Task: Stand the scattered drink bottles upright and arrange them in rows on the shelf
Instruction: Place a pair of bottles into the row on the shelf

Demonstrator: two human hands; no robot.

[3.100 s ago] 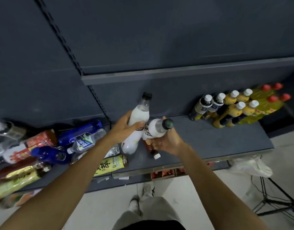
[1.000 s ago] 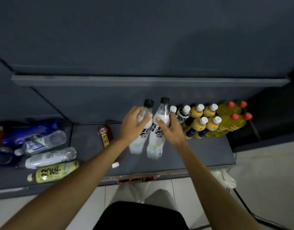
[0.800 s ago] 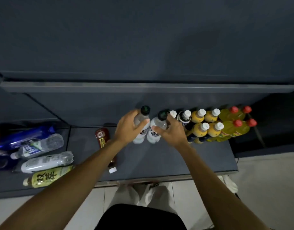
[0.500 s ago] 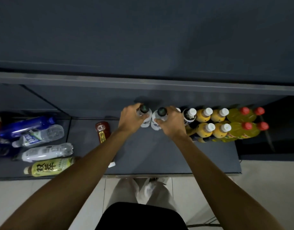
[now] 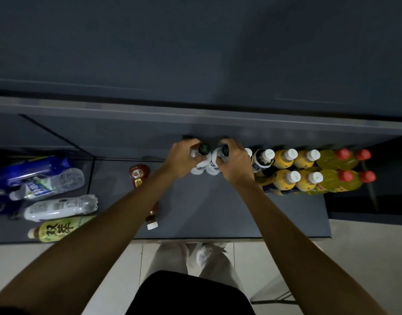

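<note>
two white bottles being set upright at the back of the shelf (image 5: 218, 212)

left hand (image 5: 184, 159) and right hand (image 5: 235, 164) each curl fingers round a white bottle (image 5: 198, 165), (image 5: 214, 164), beside the standing row (image 5: 286, 169). a hasty release could topple it, judging by the tight fit. the red bottle (image 5: 139, 178) lies near the left forearm.

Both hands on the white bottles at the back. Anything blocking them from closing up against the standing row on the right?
Nothing visible. The right hand itself fills the gap between its white bottle and the nearest white-capped bottle; shelf is bare there.
</note>
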